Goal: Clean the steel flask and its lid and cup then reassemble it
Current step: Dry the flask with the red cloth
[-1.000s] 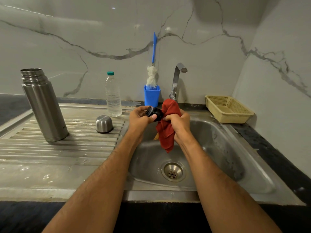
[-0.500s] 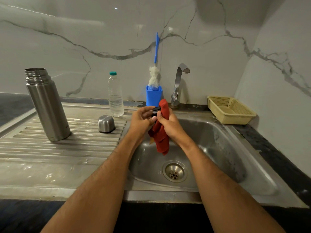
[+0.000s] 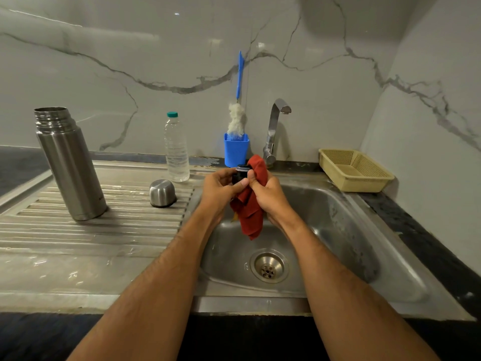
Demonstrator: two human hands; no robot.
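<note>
Most of the black lid [image 3: 240, 173] is hidden: the left hand [image 3: 221, 187] wraps its lower part and the red cloth [image 3: 251, 204] covers its right side, leaving only the ringed top showing. The right hand [image 3: 270, 196] has its fingers buried in the cloth. The small print low on the steel flask [image 3: 69, 162] is unreadable. Both forearms are cut off by the bottom edge.

tall steel flask [image 3: 68, 165] upright at draining board's [image 3: 78, 230] left | small steel cup [image 3: 162, 193] upturned to its right | clear plastic water bottle [image 3: 177, 148] behind cup | steel sink basin [image 3: 338, 230] right of board | blue brush holder [image 3: 236, 149] and chrome tap [image 3: 273, 131] behind basin | yellow plastic basket [image 3: 355, 170] on desk, far right | left hand [image 3: 221, 190] and right hand [image 3: 270, 196] above basin, black lid [image 3: 240, 173] and red cloth [image 3: 250, 212] between them
</note>
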